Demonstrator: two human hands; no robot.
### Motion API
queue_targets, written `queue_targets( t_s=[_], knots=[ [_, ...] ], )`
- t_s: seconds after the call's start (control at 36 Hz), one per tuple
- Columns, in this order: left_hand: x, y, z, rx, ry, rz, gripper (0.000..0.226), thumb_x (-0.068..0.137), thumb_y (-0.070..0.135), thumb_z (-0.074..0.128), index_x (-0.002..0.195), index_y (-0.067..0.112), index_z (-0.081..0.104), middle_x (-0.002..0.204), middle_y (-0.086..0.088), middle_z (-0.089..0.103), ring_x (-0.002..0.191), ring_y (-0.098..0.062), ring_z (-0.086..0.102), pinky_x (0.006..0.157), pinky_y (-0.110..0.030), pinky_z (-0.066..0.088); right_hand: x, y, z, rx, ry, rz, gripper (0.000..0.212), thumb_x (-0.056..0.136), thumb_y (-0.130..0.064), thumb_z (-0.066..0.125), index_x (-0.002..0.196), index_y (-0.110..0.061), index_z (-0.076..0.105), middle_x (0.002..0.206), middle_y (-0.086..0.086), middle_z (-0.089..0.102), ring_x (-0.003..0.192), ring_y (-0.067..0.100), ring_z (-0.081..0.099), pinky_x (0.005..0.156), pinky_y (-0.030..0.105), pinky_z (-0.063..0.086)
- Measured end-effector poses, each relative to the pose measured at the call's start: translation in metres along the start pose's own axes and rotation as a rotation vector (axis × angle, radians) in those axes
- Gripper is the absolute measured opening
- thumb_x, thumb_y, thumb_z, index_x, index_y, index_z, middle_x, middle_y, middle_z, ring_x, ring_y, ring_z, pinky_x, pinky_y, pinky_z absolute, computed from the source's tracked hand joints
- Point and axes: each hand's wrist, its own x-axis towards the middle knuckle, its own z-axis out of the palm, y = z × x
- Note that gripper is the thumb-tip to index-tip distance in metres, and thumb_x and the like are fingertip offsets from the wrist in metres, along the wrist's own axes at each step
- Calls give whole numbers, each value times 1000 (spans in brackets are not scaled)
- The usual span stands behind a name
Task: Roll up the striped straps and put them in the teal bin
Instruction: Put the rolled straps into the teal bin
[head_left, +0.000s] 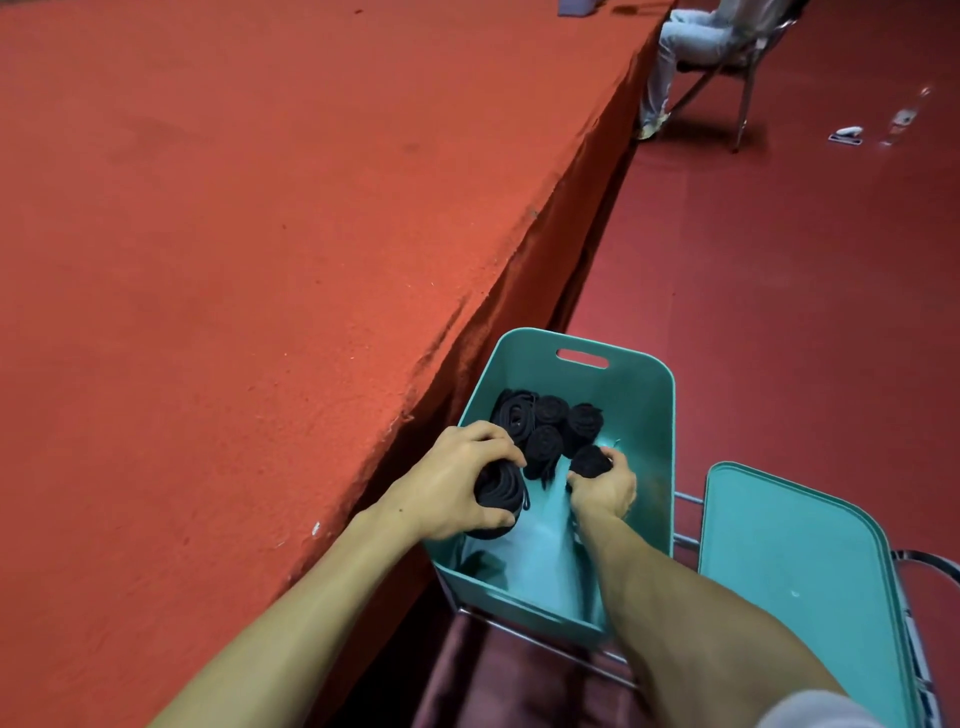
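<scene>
Left hand (457, 483) grips a coiled dark strap (498, 493) over the teal bin (649, 415); right hand (605, 486) pinches a smaller roll (589, 461) inside it. The straps appear light and soft, liable to unwind, so they are best clasped around the coil's circumference.
</scene>
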Motion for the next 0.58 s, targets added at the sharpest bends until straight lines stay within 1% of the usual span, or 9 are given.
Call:
queue_targets(
  t_s=[0.06, 0.11, 0.19, 0.33, 0.42, 0.47, 0.58],
  knots=[
    [0, 1, 0, 1, 4, 1, 56, 67, 30, 88, 119, 21, 67, 125, 1, 54, 120, -14, 48, 108, -23, 27, 4, -2, 4, -9, -15, -15, 53, 79, 0, 77, 127, -17, 62, 131, 13, 54, 118, 35, 54, 95, 38, 43],
    [0, 2, -1, 6, 6, 2, 56, 68, 30, 88, 119, 21, 66, 126, 2, 53, 119, -12, 46, 107, -21, 25, 7, -3, 7, 0, -30, -33, 53, 78, 0, 79, 127, -16, 62, 131, 13, 56, 120, 34, 53, 96, 37, 44],
    [-1, 3, -3, 11, 8, -4, 57, 69, 30, 88, 121, 22, 66, 127, 3, 52, 118, -10, 43, 102, -15, 21, 10, -3, 9, 14, -36, -52, 54, 78, -2, 81, 127, -15, 62, 130, 15, 58, 123, 33, 51, 98, 37, 43],
    [-1, 5, -2, 14, -3, -8, 57, 69, 30, 88, 121, 23, 65, 127, 3, 51, 119, -10, 42, 103, -15, 21, 10, 3, 11, -21, -84, -118, 54, 76, -5, 82, 125, -15, 62, 127, 14, 61, 120, 33, 54, 99, 35, 42],
    [-1, 7, -2, 14, -9, -22, 57, 70, 30, 87, 122, 23, 65, 128, 3, 50, 120, -10, 42, 102, -15, 20, 10, 4, 10, -30, -96, -128, 55, 77, -5, 82, 127, -16, 61, 128, 13, 60, 121, 33, 53, 101, 36, 42],
    [-1, 7, -2, 18, -16, -26, 57, 69, 30, 87, 121, 23, 65, 128, 3, 51, 121, -12, 43, 104, -17, 22, 11, 4, 10, -36, -98, -133, 56, 78, -6, 82, 129, -16, 60, 129, 14, 59, 123, 33, 52, 102, 37, 42],
    [-2, 8, -2, 21, -23, -30, 57, 69, 31, 87, 121, 23, 65, 128, 4, 51, 120, -11, 44, 106, -20, 24, 9, 3, 11, -36, -124, -126, 65, 76, -5, 83, 134, -15, 56, 134, 15, 52, 125, 33, 50, 104, 34, 38]
  ],
)
